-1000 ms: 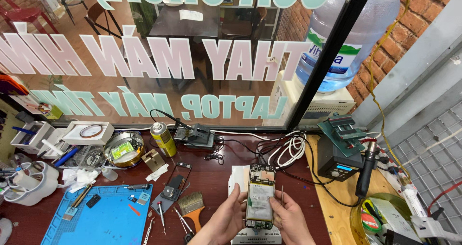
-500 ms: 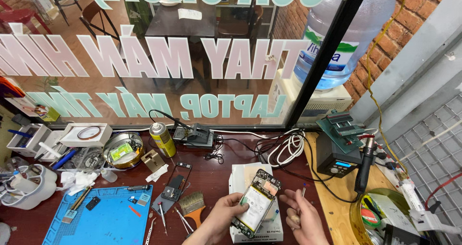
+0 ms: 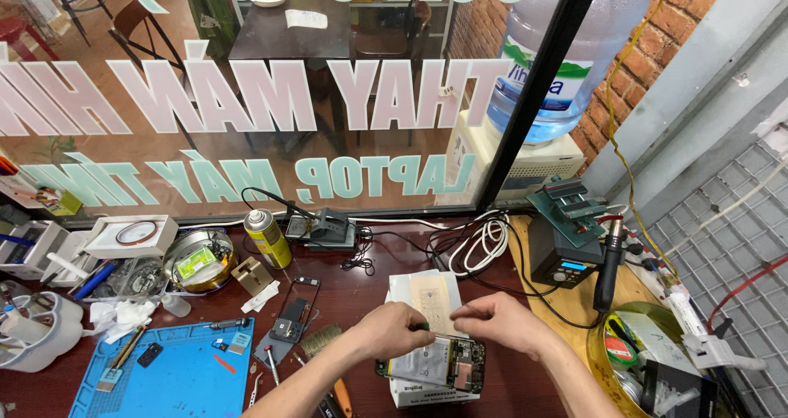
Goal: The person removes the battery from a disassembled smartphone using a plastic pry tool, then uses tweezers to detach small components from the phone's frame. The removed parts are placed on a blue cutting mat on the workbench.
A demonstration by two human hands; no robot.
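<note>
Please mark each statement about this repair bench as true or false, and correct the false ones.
1. Both hands are over an opened phone. True.
2. The blue mat lies right of the phone. False: it lies to its left.
3. A yellow spray can stands upright near the window. True.
4. The left hand holds a brush. False: the brush lies on the table beside it.
5. The right hand grips the black handle by the station. False: it is at the phone.

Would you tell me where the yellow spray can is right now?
The yellow spray can stands upright at the bench's back left, between the round metal tin and the soldering iron stand.
</note>
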